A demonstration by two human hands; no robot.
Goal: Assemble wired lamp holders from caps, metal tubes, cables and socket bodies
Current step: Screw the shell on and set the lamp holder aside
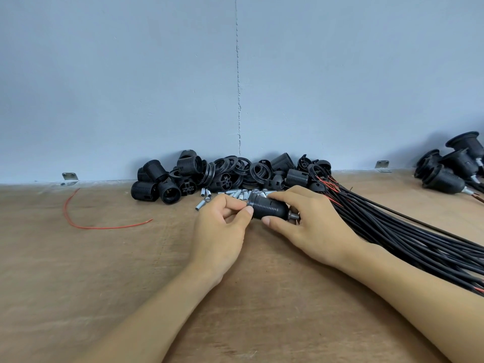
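A black lamp holder (269, 208) sits crosswise between the two hands, its long axis running left to right. Its wide end faces the left hand (220, 231), whose thumb and curled fingers pinch the rim. Its narrow end, with a short metal stub (294, 216), points into the right hand (314, 226), which grips the ribbed body. Just beyond the fingers lie loose metal tubes (235, 193) and a heap of socket parts (222, 174). A cable bundle (392, 231) runs past the right wrist.

Left grip (222, 227) and right grip (315, 224) face each other close together, fingers curled, both pinching.
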